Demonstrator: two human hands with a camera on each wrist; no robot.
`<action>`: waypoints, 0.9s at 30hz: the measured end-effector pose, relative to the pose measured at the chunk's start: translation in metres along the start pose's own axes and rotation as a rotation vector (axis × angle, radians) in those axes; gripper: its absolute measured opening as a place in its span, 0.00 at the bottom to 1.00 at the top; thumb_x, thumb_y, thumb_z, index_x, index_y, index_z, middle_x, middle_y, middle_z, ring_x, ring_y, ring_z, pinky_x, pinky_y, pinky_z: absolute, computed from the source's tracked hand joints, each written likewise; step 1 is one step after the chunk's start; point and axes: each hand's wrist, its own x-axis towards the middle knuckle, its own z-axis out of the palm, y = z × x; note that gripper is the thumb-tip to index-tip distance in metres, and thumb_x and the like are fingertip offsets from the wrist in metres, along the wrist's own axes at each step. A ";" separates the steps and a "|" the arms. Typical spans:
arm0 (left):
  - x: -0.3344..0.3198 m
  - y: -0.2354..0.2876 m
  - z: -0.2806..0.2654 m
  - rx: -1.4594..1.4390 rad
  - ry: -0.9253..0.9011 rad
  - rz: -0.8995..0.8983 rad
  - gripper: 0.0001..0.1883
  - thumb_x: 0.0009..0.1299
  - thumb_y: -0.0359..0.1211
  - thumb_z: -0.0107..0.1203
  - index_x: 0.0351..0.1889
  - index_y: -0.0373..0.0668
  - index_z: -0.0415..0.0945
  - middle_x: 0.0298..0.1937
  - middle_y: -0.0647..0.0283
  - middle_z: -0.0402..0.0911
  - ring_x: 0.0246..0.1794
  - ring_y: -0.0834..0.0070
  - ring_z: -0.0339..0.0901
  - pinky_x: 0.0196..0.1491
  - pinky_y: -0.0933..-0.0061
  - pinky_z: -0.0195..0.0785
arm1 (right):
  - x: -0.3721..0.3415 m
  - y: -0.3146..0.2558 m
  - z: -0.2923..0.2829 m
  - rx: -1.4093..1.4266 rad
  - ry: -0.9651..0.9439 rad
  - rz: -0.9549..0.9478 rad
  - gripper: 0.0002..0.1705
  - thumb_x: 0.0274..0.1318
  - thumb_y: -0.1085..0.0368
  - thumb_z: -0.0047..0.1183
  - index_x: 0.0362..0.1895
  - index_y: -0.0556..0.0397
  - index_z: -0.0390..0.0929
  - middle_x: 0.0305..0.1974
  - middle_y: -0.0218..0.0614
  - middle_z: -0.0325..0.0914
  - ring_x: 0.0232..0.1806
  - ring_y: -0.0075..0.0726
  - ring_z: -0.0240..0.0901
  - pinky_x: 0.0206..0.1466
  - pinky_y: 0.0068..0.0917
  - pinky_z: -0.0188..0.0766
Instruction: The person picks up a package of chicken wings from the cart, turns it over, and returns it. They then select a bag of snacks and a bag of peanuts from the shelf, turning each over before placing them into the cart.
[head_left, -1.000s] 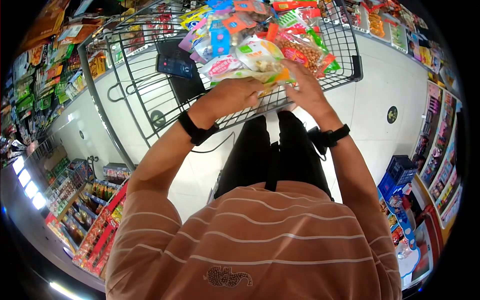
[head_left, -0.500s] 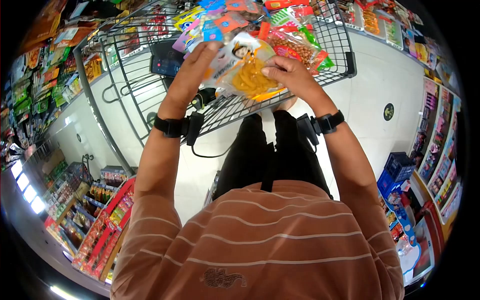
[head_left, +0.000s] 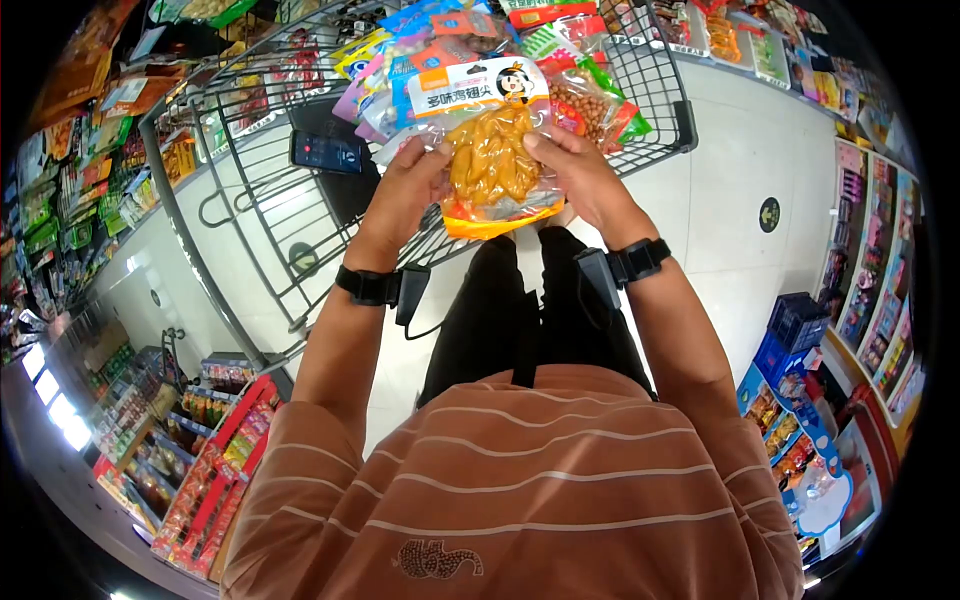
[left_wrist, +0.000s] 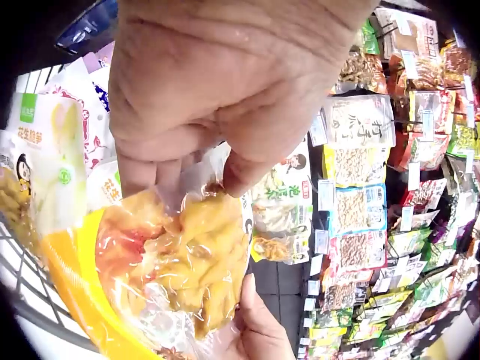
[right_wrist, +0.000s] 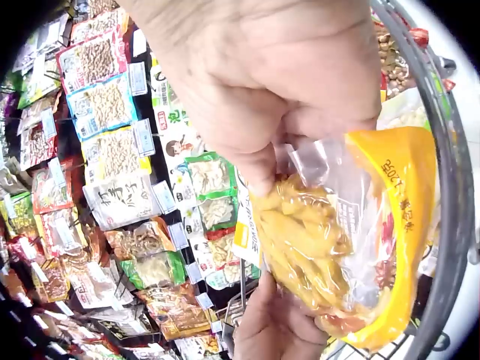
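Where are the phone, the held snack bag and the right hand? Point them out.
Phone [head_left: 328,153]: head view, lit screen.
Snack bag [head_left: 492,162]: head view, clear front over the food.
Right hand [head_left: 592,183]: head view, back of the hand.

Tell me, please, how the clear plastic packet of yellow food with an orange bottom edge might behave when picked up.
The packet is probably floppy at its edges, where the film wrinkles. Its glossy surface could be slippery. Clumped food fills its middle, so it may feel heavy for its size.
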 end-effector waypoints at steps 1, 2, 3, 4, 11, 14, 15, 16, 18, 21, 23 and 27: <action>0.000 -0.001 0.000 -0.011 0.006 0.000 0.18 0.78 0.38 0.51 0.61 0.39 0.71 0.54 0.62 0.80 0.51 0.75 0.80 0.52 0.71 0.74 | -0.001 0.000 0.002 0.030 0.020 0.006 0.18 0.66 0.57 0.57 0.52 0.55 0.77 0.44 0.28 0.79 0.47 0.21 0.76 0.52 0.22 0.72; 0.000 -0.001 -0.001 -0.012 0.011 -0.005 0.18 0.78 0.37 0.51 0.61 0.40 0.71 0.54 0.63 0.80 0.51 0.75 0.80 0.52 0.71 0.74 | -0.001 0.001 0.002 0.050 0.019 0.010 0.18 0.66 0.56 0.57 0.51 0.55 0.77 0.44 0.28 0.79 0.46 0.21 0.76 0.52 0.22 0.73; 0.000 -0.001 -0.002 -0.015 0.016 -0.010 0.17 0.78 0.37 0.52 0.60 0.40 0.72 0.53 0.64 0.80 0.50 0.76 0.80 0.52 0.71 0.74 | -0.001 0.003 0.002 0.070 0.019 0.016 0.18 0.65 0.56 0.58 0.51 0.55 0.77 0.44 0.28 0.79 0.46 0.21 0.76 0.52 0.22 0.73; -0.001 -0.001 -0.002 -0.019 0.020 -0.015 0.16 0.77 0.36 0.52 0.59 0.41 0.72 0.52 0.65 0.80 0.50 0.76 0.80 0.52 0.72 0.74 | 0.000 0.005 0.002 0.088 0.020 0.022 0.18 0.65 0.56 0.58 0.51 0.55 0.77 0.44 0.28 0.79 0.46 0.21 0.76 0.52 0.22 0.73; 0.000 -0.001 -0.004 -0.041 0.032 0.005 0.14 0.77 0.35 0.53 0.58 0.44 0.74 0.50 0.69 0.80 0.49 0.79 0.78 0.51 0.74 0.73 | 0.007 0.015 -0.002 0.147 -0.007 -0.003 0.19 0.65 0.55 0.58 0.51 0.54 0.77 0.44 0.29 0.79 0.47 0.23 0.76 0.50 0.25 0.75; -0.002 0.002 -0.001 -0.034 0.055 0.059 0.13 0.77 0.35 0.53 0.57 0.43 0.75 0.50 0.70 0.80 0.49 0.81 0.77 0.52 0.75 0.72 | 0.008 0.012 -0.002 0.081 0.018 -0.003 0.18 0.65 0.56 0.57 0.53 0.54 0.76 0.46 0.31 0.79 0.48 0.25 0.76 0.52 0.27 0.75; -0.005 0.007 0.004 -0.009 0.072 0.083 0.13 0.77 0.35 0.53 0.57 0.43 0.75 0.49 0.70 0.80 0.49 0.81 0.77 0.52 0.75 0.71 | 0.007 0.009 0.000 0.017 0.045 -0.031 0.18 0.65 0.57 0.57 0.53 0.54 0.75 0.47 0.32 0.78 0.48 0.26 0.76 0.53 0.27 0.74; -0.010 0.012 0.009 0.017 0.089 0.106 0.13 0.77 0.35 0.53 0.57 0.43 0.75 0.49 0.71 0.79 0.49 0.82 0.76 0.52 0.75 0.70 | 0.006 0.006 0.002 -0.047 0.074 -0.060 0.18 0.66 0.57 0.56 0.54 0.54 0.75 0.47 0.33 0.78 0.49 0.27 0.76 0.54 0.27 0.74; -0.014 0.018 0.018 0.173 0.183 0.170 0.12 0.76 0.36 0.53 0.54 0.44 0.74 0.43 0.73 0.77 0.42 0.87 0.72 0.45 0.79 0.67 | 0.003 0.000 0.002 -0.240 0.157 -0.191 0.20 0.66 0.58 0.54 0.57 0.55 0.74 0.51 0.37 0.77 0.53 0.30 0.75 0.57 0.29 0.72; -0.015 0.018 0.025 0.298 0.193 0.363 0.12 0.75 0.35 0.53 0.52 0.39 0.72 0.43 0.67 0.79 0.39 0.80 0.76 0.42 0.76 0.71 | -0.004 -0.011 0.014 -0.400 0.138 -0.270 0.23 0.68 0.54 0.53 0.61 0.51 0.73 0.57 0.35 0.74 0.59 0.32 0.72 0.60 0.32 0.70; -0.019 0.022 0.042 0.468 0.214 0.475 0.13 0.75 0.35 0.54 0.51 0.38 0.72 0.43 0.63 0.80 0.38 0.77 0.77 0.41 0.74 0.72 | -0.016 -0.025 0.036 -0.288 0.041 -0.212 0.27 0.66 0.49 0.55 0.61 0.53 0.72 0.56 0.37 0.76 0.57 0.31 0.72 0.60 0.31 0.69; -0.035 0.034 0.077 0.843 0.192 0.612 0.20 0.73 0.37 0.56 0.58 0.37 0.70 0.49 0.53 0.78 0.48 0.67 0.79 0.50 0.68 0.72 | -0.020 -0.020 0.046 0.038 -0.122 -0.159 0.30 0.66 0.43 0.52 0.60 0.53 0.73 0.54 0.36 0.76 0.55 0.31 0.73 0.59 0.31 0.71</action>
